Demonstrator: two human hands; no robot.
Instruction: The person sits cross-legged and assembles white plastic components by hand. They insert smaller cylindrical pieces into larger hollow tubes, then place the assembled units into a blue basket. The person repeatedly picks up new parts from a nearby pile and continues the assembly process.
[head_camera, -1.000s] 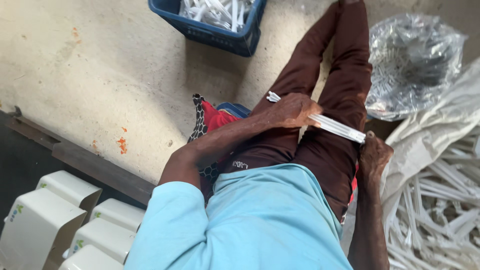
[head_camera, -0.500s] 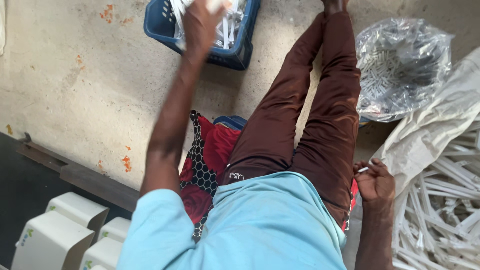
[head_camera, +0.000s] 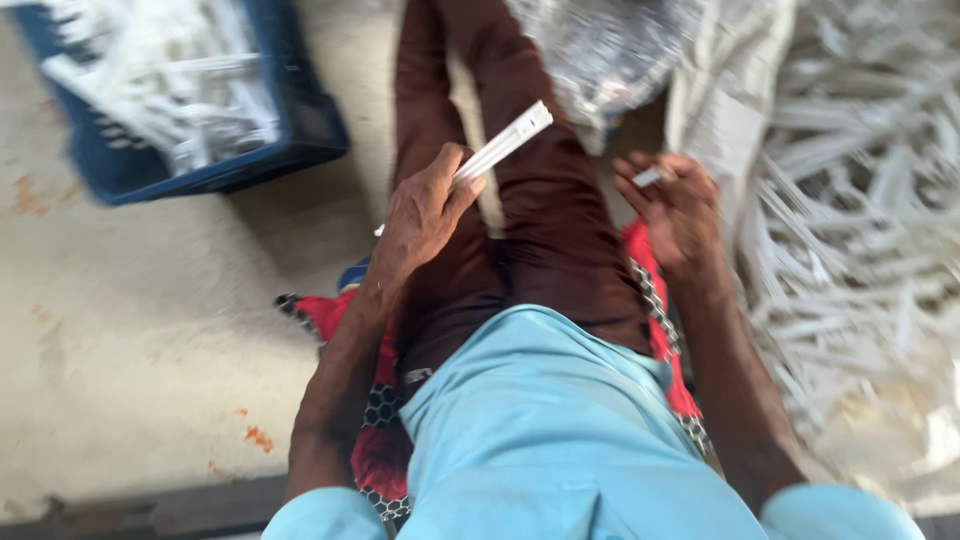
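I sit on the floor with my legs in brown trousers stretched out ahead. My left hand (head_camera: 425, 210) is closed around a long white plastic strip (head_camera: 510, 140) that points up and to the right over my left thigh. My right hand (head_camera: 678, 205) hovers over my right thigh and pinches a small white piece (head_camera: 648, 177) between thumb and fingers. The two hands are apart, about a thigh's width between them.
A blue crate (head_camera: 200, 110) filled with white strips stands on the concrete floor at the upper left. A clear plastic bag (head_camera: 610, 50) lies beyond my knees. A big heap of white strips (head_camera: 860, 220) on sacking lies at my right. A red patterned cloth (head_camera: 375, 455) is under me.
My left hand reached out to the blue crate half a second ago and has come back over my lap, holding a white strip. My right hand has lifted with a small white piece.
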